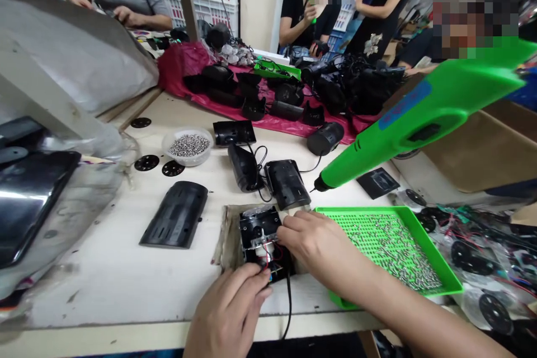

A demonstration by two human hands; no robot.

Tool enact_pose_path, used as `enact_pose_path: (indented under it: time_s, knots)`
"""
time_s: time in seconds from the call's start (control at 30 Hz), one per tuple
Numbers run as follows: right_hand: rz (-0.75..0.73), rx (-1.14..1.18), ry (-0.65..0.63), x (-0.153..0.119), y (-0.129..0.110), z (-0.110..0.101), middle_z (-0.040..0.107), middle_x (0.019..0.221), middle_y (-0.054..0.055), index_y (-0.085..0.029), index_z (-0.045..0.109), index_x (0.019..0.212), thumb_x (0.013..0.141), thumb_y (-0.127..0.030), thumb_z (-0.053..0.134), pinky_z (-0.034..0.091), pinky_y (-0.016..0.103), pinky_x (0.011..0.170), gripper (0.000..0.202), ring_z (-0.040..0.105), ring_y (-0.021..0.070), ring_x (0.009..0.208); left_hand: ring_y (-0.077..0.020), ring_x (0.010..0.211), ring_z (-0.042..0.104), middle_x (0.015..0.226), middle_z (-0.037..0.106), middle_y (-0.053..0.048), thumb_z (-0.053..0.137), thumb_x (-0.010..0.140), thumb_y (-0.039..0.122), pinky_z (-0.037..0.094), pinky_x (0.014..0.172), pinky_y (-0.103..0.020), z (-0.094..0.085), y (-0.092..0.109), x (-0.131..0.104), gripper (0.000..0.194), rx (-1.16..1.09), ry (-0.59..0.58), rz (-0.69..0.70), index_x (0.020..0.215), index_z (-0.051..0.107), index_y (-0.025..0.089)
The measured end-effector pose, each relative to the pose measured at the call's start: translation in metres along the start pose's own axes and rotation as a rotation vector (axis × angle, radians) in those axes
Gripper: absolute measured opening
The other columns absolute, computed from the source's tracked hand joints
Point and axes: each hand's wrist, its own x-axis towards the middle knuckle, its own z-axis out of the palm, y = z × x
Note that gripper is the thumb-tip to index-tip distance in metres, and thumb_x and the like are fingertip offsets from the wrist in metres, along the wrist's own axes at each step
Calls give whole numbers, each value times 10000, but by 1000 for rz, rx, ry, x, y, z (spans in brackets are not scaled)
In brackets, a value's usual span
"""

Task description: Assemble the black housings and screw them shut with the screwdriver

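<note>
An opened black plastic housing [248, 225] lies in a recess in the tabletop, with a white round part [265, 251] and thin red wires inside it. My left hand [230, 302] is closed at its lower edge, fingertips pressed together near a small blue piece. My right hand [316, 239] grips the upper right side with bent fingers; its fingertips are partly hidden. A black cable [288, 305] runs from the housing over the table's front edge. Above my right hand hangs a green electric screwdriver [403, 128], its tip pointing down and left, untouched by either hand.
A green tray [364, 235] of small screws sits right of my right forearm. A clear bowl [188, 146] of metal pieces and a black cover [176, 215] lie left. More black housings [287, 183] sit behind. Bagged wired parts [474, 257] crowd the right edge. Several people work beyond.
</note>
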Motion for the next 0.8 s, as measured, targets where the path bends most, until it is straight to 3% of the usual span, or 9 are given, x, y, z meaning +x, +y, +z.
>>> enact_pose_path:
  time_s: [0.3,0.5,0.67,0.8]
  knots:
    - [8,16,-30,5,-2,3,606,739,-1,-191,557,766,860,-89,589,332,325,623,142,532,190,671,-147,831,675,950,708,-17,495,933,174,549,768,-260,1,-1,2,167,-52,-25,-1,1068,584,212]
    - [127,56,-4,-1,-4,5,631,795,13,-183,604,850,899,-125,571,385,314,634,83,579,192,706,-142,840,686,963,709,-19,527,932,236,542,775,-243,1,-2,-2,158,11,44,34,1065,609,209]
    - [394,273,281,-42,-33,9,656,893,58,-155,589,1089,977,-235,474,475,307,673,179,623,199,780,-147,835,695,945,701,-24,549,921,269,547,766,-244,0,0,0,161,21,32,17,1046,626,205]
    - [441,361,364,-66,-65,25,674,821,66,-132,564,1164,981,-377,460,502,297,608,323,644,196,698,-147,812,698,911,697,-19,515,934,301,553,713,-230,1,5,4,165,-12,31,-20,1015,633,219]
